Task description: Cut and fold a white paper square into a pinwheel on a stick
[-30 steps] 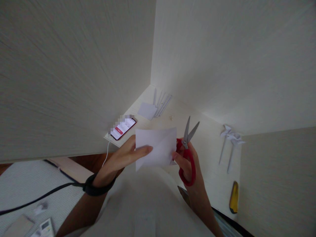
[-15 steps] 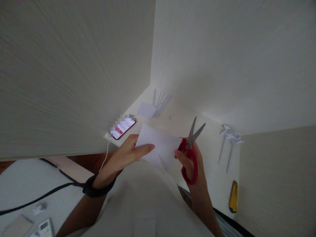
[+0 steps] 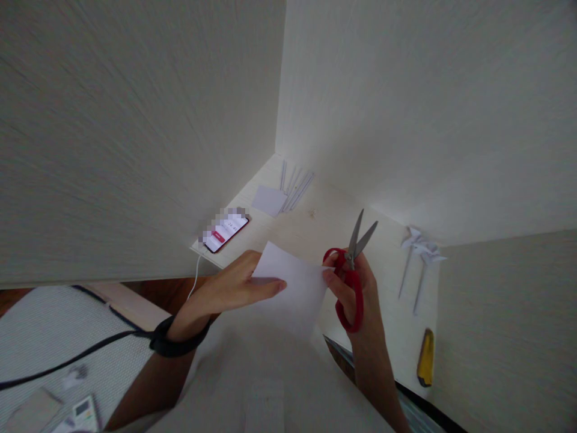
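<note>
One phone [image 3: 231, 231] at left, screen partly masked, digits too small to read surely, left hand [image 3: 246, 285] pinching white paper sheet [image 3: 295, 300], near centre, right hand [image 3: 354, 282] pinching its right corner, also holding red-handled scissors [image 3: 351, 257], blades parted, yellow cutter [image 3: 425, 358] near right

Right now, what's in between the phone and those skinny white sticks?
A white paper square lies between the phone and the thin white sticks, right up by the sticks. The head view shows it.
</note>
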`<state>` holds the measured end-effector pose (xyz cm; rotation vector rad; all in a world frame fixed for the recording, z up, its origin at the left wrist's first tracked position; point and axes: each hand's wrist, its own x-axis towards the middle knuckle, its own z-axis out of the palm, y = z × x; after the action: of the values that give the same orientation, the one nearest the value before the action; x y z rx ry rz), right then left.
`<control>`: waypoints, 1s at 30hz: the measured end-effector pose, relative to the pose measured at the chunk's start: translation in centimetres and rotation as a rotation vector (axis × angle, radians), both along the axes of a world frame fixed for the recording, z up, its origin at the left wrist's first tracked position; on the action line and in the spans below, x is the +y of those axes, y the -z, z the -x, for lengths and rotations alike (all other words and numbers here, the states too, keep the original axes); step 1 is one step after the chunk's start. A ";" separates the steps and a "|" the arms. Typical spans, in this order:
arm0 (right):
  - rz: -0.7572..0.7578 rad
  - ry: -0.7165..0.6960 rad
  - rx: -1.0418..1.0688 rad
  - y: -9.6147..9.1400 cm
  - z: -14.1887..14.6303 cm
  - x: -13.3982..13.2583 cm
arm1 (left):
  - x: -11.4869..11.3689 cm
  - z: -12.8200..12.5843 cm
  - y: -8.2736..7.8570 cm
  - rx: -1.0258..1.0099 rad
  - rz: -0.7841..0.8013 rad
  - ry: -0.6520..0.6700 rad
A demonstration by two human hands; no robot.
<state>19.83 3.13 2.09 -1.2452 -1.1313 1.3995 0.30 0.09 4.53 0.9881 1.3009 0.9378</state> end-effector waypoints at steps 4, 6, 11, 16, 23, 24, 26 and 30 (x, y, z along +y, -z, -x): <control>-0.009 -0.006 -0.060 -0.3 -0.2 -0.3 | 0.2 0.1 0.4 -0.002 0.069 0.052; -0.010 -0.031 -0.071 -0.1 -0.3 -0.4 | 0.3 0.1 0.5 0.006 0.078 -0.025; 0.008 -0.169 -0.053 0.9 -0.3 -0.4 | 1.0 0.4 1.0 -0.028 0.072 -0.134; 0.000 -0.070 -0.094 0.7 0.3 -1.1 | 0.9 0.4 0.9 -0.171 -0.068 -0.183; -0.128 0.210 -0.140 0.5 1.4 -1.7 | 0.5 -0.4 1.2 -0.440 -0.101 -0.080; -0.145 0.243 -0.127 0.5 1.7 -1.8 | 0.6 -0.7 1.4 -0.462 -0.092 -0.029; -0.166 0.302 -0.112 0.6 2.1 -1.8 | 0.7 -1.5 1.8 -0.492 -0.067 0.085; -0.177 0.366 -0.066 0.3 2.6 -2.1 | 0.8 -3.2 1.7 -0.514 0.003 0.248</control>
<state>17.26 1.03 1.78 -1.3010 -0.9871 0.9714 3.47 0.84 2.82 0.8121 0.7320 0.9180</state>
